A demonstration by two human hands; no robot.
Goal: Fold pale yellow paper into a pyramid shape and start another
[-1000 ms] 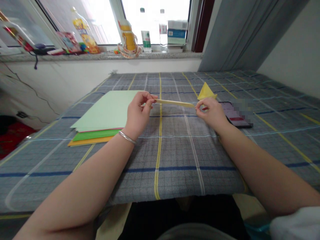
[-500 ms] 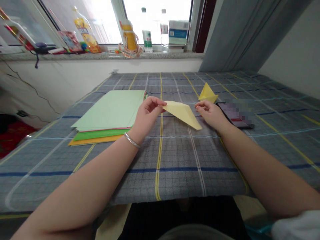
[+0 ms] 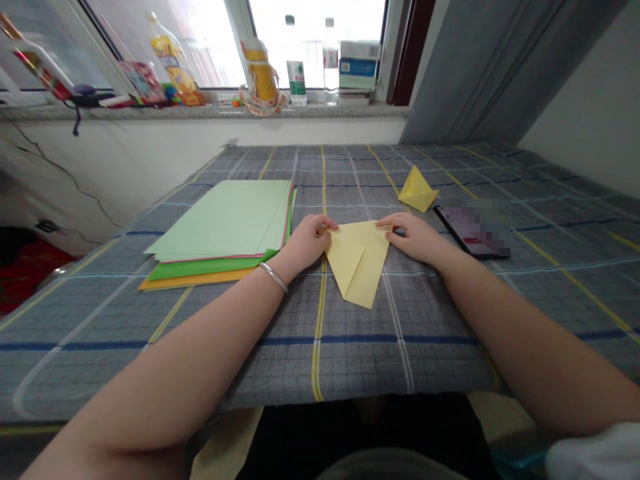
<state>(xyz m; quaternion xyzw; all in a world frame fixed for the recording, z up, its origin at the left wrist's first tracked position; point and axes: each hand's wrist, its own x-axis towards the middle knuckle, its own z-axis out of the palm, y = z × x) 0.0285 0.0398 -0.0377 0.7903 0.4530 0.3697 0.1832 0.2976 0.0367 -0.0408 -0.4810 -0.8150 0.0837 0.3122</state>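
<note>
A folded sheet of pale yellow paper lies in front of me, with a slanted flap showing on its upper face and its narrower end toward me. At its upper left corner, my left hand pinches the edge between thumb and fingers; a silver bangle circles that wrist. My right hand grips the upper right corner in the same way. Beyond the right hand stands a folded yellow paper boat. The fingertips partly cover both upper corners of the sheet.
Left of my hands lies a stack of coloured paper, pale green on top. A phone rests to the right, its screen partly blurred. Plaid cloth covers the table. Bottles and boxes line the windowsill.
The yellow paper has turned and come down nearer to me, now spread flat. My right hand, apart from it before, has taken hold of its right corner.
</note>
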